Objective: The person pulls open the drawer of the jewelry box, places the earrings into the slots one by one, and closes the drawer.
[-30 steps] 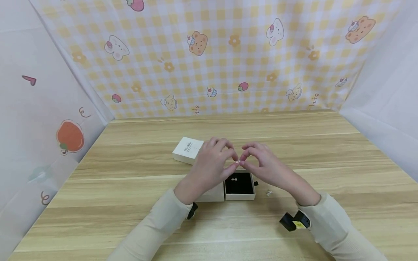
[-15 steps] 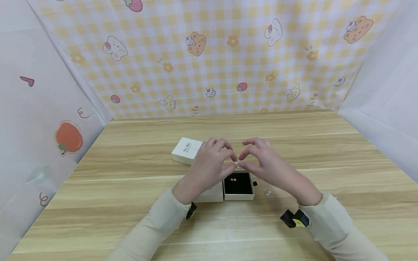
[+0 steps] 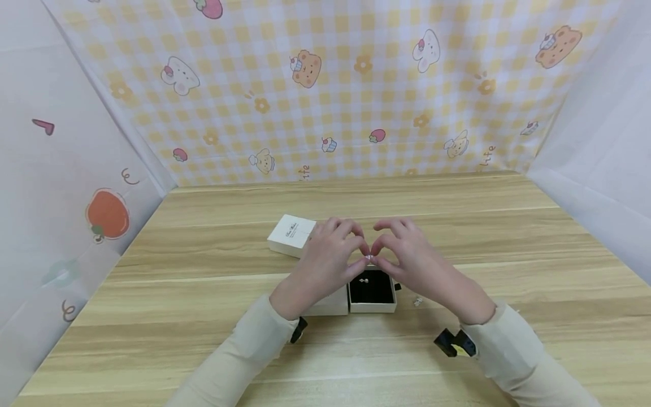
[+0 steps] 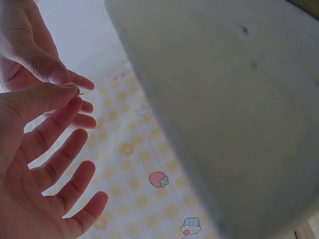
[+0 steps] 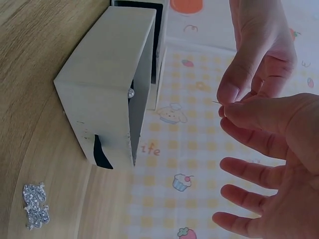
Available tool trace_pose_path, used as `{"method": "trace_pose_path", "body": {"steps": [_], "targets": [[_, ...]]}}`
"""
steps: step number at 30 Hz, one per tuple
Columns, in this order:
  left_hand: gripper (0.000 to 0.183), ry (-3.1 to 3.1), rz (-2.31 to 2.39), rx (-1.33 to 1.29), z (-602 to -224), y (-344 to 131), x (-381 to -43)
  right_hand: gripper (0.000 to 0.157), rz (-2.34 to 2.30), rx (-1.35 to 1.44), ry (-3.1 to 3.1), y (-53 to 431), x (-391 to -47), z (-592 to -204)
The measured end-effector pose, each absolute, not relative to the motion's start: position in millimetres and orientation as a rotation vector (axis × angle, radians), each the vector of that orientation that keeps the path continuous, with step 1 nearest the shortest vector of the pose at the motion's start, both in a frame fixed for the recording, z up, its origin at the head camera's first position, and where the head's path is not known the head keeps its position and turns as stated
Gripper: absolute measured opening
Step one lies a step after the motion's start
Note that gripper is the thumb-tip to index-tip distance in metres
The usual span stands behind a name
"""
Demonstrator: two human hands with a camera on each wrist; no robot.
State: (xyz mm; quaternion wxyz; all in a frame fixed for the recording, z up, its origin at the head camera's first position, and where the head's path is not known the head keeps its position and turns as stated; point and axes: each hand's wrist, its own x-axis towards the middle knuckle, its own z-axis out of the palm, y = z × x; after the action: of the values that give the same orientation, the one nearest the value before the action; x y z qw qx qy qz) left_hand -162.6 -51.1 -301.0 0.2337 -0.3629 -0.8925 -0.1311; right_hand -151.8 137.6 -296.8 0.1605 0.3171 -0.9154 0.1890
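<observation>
Above a small white drawer box (image 3: 372,308) with a black lining, my two hands meet at the fingertips. The left hand (image 3: 328,251) pinches a tiny earring (image 3: 369,257) between thumb and index finger. From the other side, the right hand (image 3: 417,260) pinches at the same spot; the fingers hide most of the earring. In the left wrist view a thin pin (image 4: 81,93) sticks out between the thumbs. Another earring with a pearl (image 5: 131,93) lies in the drawer. To the drawer's right, a glittering silvery ornament (image 5: 36,206) rests on the table.
The white box sleeve (image 3: 330,305) stands against the drawer's left side, partly under the left forearm. Behind the left hand lies a white box (image 3: 291,233) with black lettering. A black pull tab (image 3: 398,286) juts from the drawer. A checked cloth (image 3: 346,96) hangs behind the wooden table.
The right hand's fingertips were slightly apart from the left's half a second ago; they have moved left and down and now touch them at the earring. The boxes have stayed put.
</observation>
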Motion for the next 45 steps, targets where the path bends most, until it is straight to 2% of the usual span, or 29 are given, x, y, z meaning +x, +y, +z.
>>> {"method": "trace_pose_path", "body": {"steps": [20,26,29,40,45], "targets": [[0.005,-2.503,-0.365,-1.045,-297.2,-54.8,-163.4,0.007,0.519,0.921,-2.605,137.7,-152.2,-297.2],[0.011,-2.613,-0.356,-1.073,-293.3,-58.7,-161.9,0.007,0.512,0.925,-2.627,137.7,-151.6,-297.4],[0.018,-2.722,-0.309,-1.074,-291.7,-60.1,-161.1,0.007,0.499,0.940,-2.637,137.4,-150.9,-298.4],[0.063,-3.115,-0.036,-1.059,-294.5,-61.0,-159.3,0.009,0.382,1.017,-2.748,134.8,-149.9,-301.7],[0.076,-3.147,0.000,-1.068,-296.7,-59.2,-157.6,0.009,0.349,1.060,-2.772,132.3,-148.9,-304.6]]}}
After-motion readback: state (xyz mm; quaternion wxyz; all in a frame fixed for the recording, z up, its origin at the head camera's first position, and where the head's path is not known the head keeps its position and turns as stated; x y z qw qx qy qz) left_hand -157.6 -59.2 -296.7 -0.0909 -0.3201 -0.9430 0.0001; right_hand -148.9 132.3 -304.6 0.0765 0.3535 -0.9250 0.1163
